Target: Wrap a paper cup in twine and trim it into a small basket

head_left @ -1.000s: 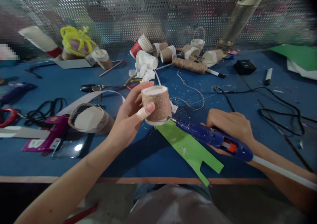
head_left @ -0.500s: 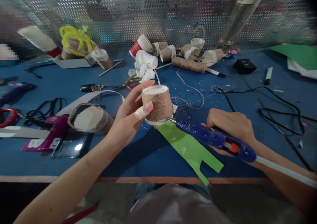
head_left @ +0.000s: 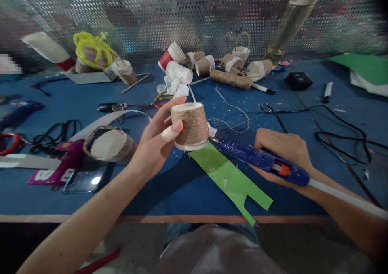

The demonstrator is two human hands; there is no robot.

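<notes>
My left hand (head_left: 157, 138) is closed around a paper cup (head_left: 191, 124) wrapped in brown twine, its white end facing up and a pale rim at the bottom. My right hand (head_left: 281, 150) grips a blue hot glue gun (head_left: 248, 154) with a long white glue stick coming out of its back. The metal nozzle points at the cup's lower right edge; whether it touches the cup I cannot tell. A scrap of white material (head_left: 212, 131) shows at the cup's right side. Below lies a cut strip of green paper (head_left: 233, 181).
Behind are a roll of twine (head_left: 230, 79), white cups (head_left: 179, 72) and several twine-wrapped cups (head_left: 205, 65). To the left stand another wrapped cup (head_left: 109, 144), a phone (head_left: 86, 179), a purple glue gun (head_left: 57, 165) and pliers (head_left: 113, 107). A black cord (head_left: 342, 138) runs along the right.
My left hand has shifted the cup slightly left and tilted it, so less of its white top shows. The glue gun's nozzle has moved a little right and up along the bottom rim.
</notes>
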